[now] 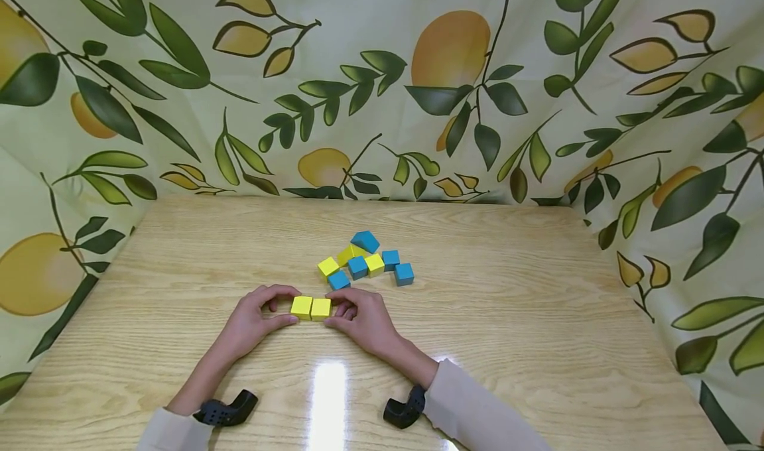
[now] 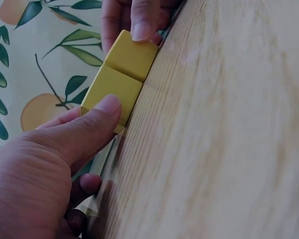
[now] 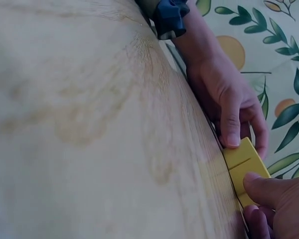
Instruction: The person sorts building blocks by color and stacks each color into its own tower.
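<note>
Two yellow cubes sit side by side on the wooden table, their faces meeting at a thin seam. My left hand (image 1: pixel 253 320) pinches the left yellow cube (image 1: pixel 301 307) between thumb and forefinger. From the other side my right hand (image 1: pixel 365 318) pinches the right yellow cube (image 1: pixel 321 309) in the same way. The left wrist view shows the left thumb (image 2: pixel 107 107) flat on the near face of its cube. In the right wrist view, the right thumb (image 3: pixel 256 186) presses the near face of the other cube.
Just beyond the hands lies a loose group of blocks: several blue cubes (image 1: pixel 404 274), yellow cubes (image 1: pixel 375 264), a blue wedge-shaped block (image 1: pixel 365 241) and another yellow block (image 1: pixel 349 255). A patterned cloth (image 1: pixel 358 106) hangs behind the wooden table (image 1: pixel 507 318).
</note>
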`<action>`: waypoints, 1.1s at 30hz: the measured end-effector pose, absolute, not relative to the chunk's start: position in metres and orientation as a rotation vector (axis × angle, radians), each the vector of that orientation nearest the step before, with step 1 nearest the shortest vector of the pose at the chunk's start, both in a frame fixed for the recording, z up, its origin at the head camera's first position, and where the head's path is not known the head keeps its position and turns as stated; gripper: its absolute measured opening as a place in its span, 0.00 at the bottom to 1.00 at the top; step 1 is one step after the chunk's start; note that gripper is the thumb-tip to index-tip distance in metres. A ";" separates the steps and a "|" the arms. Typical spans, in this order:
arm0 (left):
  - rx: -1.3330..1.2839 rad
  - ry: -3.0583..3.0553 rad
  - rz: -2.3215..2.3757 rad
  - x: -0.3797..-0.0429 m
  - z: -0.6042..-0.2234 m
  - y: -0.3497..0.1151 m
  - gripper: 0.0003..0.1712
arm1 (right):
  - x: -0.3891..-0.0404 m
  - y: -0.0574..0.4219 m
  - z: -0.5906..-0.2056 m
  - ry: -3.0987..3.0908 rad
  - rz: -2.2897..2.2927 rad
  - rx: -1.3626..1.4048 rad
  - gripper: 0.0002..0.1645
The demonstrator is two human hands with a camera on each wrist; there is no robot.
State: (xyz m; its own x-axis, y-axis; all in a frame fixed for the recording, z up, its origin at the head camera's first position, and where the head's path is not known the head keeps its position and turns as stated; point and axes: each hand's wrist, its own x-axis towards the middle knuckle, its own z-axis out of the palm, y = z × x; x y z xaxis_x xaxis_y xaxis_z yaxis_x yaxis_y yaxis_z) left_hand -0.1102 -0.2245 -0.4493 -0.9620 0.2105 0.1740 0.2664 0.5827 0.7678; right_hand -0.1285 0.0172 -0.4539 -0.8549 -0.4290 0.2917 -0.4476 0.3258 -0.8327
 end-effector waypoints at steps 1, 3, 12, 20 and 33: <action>-0.411 -2.739 -1.343 -0.110 -0.449 -0.224 0.22 | -0.129 0.017 -0.454 -2.549 1.593 0.838 0.21; -0.406 -2.743 -1.341 -0.110 -0.449 -0.224 0.22 | -0.129 0.016 -0.454 -2.556 1.578 0.832 0.21; -0.401 -2.751 -1.339 -0.110 -0.448 -0.223 0.22 | -0.128 0.015 -0.455 -2.559 1.569 0.821 0.21; -0.400 -2.749 -1.333 -0.110 -0.448 -0.223 0.22 | -0.128 0.014 -0.454 -2.563 1.579 0.823 0.21; -0.403 -2.744 -1.346 -0.110 -0.447 -0.223 0.22 | -0.128 0.014 -0.452 -2.578 1.550 0.819 0.22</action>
State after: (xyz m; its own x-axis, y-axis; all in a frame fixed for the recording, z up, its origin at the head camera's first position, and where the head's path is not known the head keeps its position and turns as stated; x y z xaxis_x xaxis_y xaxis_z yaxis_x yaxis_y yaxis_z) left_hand -0.1099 -0.2229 -0.4470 -0.9641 0.2068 0.1669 0.2585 0.5849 0.7688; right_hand -0.1277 0.0139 -0.4522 -0.8616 -0.4229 0.2807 -0.4463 0.3677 -0.8158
